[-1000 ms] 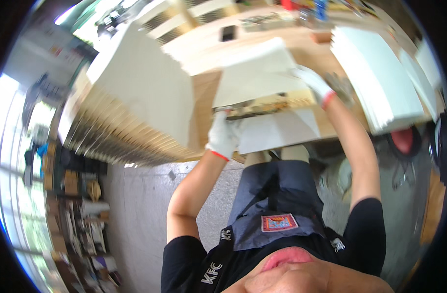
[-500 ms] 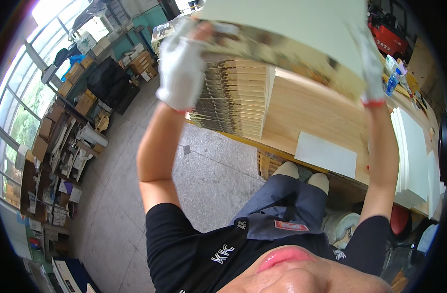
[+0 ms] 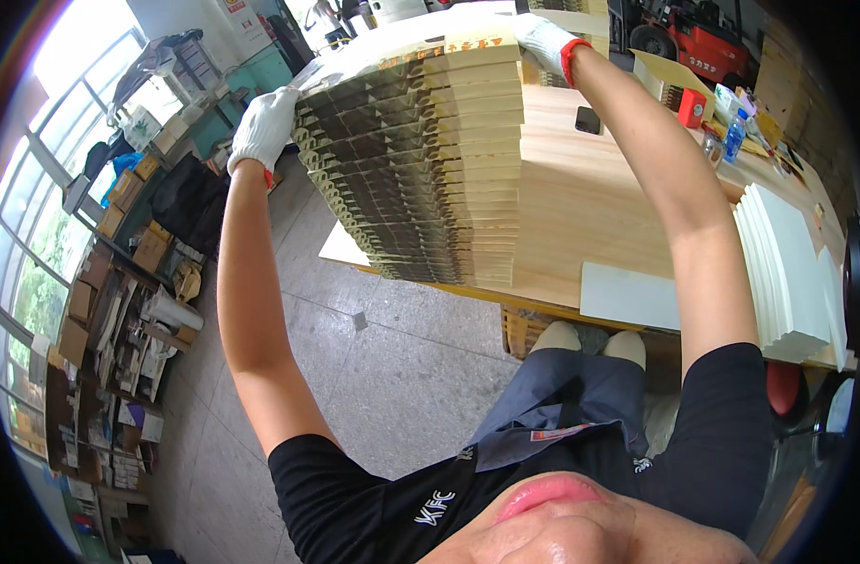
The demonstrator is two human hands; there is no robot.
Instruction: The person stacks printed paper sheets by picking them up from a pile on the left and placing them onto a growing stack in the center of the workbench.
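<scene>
A tall stack of flat printed boxes or panels [image 3: 416, 169] stands at the table's left part, its sides cream and dark patterned. My left hand [image 3: 266, 127], in a white glove with a red cuff, grips the far left corner of the topmost box [image 3: 468, 41]. At that box's far right end is my right hand [image 3: 546, 42], gloved the same way, its fingers partly hidden at the edge. The top box lies on or just above the stack; I cannot tell which. Whether the pieces are boxes or thick books is not certain.
The wooden table [image 3: 590, 207] holds a white sheet [image 3: 629, 293] at its near edge and a dark phone [image 3: 588, 119]. White boards [image 3: 778, 273] stand at the right, near a blue bottle [image 3: 735, 136] and an open carton [image 3: 672, 80]. Behind is a red forklift [image 3: 688, 42]; cluttered shelves [image 3: 120, 273] line the left.
The box I held raised and tilted over the table has come down level at the top of the stack. My left hand moved left, my right hand farther away and to the left.
</scene>
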